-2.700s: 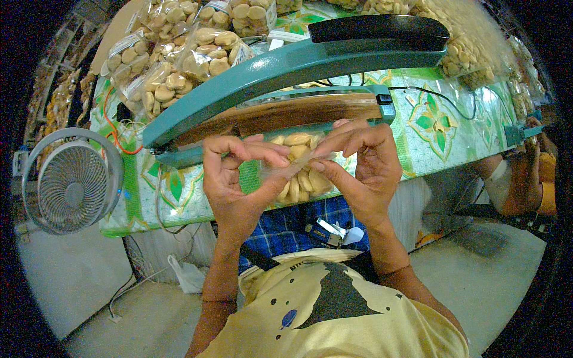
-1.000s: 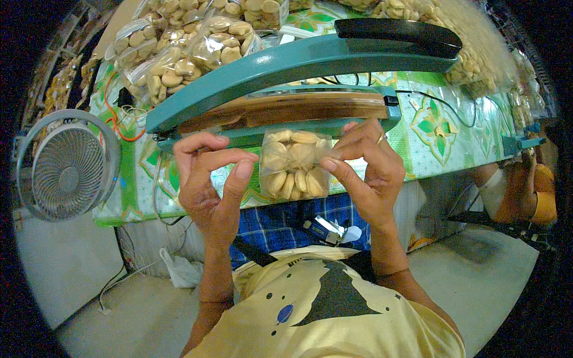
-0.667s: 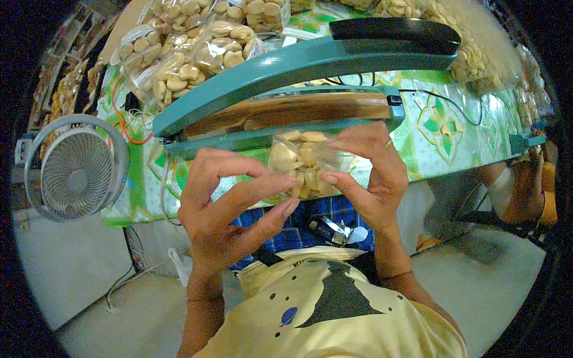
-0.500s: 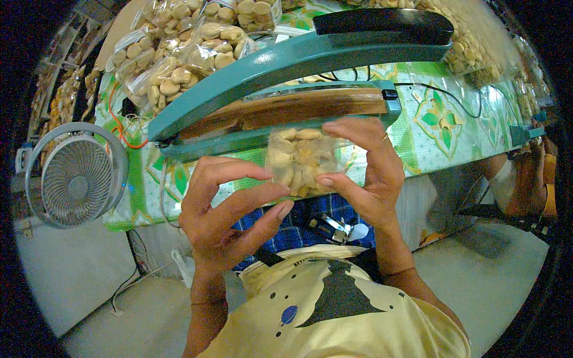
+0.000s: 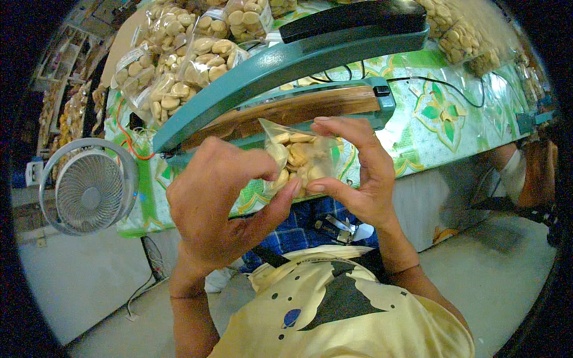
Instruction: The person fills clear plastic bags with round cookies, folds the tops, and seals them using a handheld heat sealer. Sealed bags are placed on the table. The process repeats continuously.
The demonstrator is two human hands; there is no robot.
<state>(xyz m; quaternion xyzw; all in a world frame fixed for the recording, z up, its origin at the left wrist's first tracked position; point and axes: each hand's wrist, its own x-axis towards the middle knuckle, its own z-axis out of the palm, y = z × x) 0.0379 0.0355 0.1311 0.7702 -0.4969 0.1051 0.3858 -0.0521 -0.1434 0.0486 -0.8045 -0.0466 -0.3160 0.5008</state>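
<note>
Just in front of the heat sealer (image 5: pixel 286 56), I hold a small clear plastic bag (image 5: pixel 301 156) of pale tan, flat round biscuit-like pieces. My right hand (image 5: pixel 362 179) grips the bag's right side between thumb and forefinger. At its left side, the thumb and bent forefinger of my left hand (image 5: pixel 215 206) close on the plastic; the other fingers are curled and partly hidden. The bag's upper left corner sticks up in a point. The sealer is teal, its black-handled arm (image 5: pixel 358 18) raised above a brown sealing strip (image 5: pixel 286 110).
Filled bags (image 5: pixel 170 65) are heaped at the back left, and a larger bag (image 5: pixel 465 36) lies at the back right. A round fan (image 5: pixel 89 185) is at the left. A black cord (image 5: pixel 444 83) crosses the green patterned tablecloth (image 5: pixel 441 113). Another person's arm (image 5: pixel 534 179) shows at far right.
My left hand has turned over, from fingers spread along the bag's side to a curled pinch. The bag's upper left corner now stands up. The whole view has shifted slightly.
</note>
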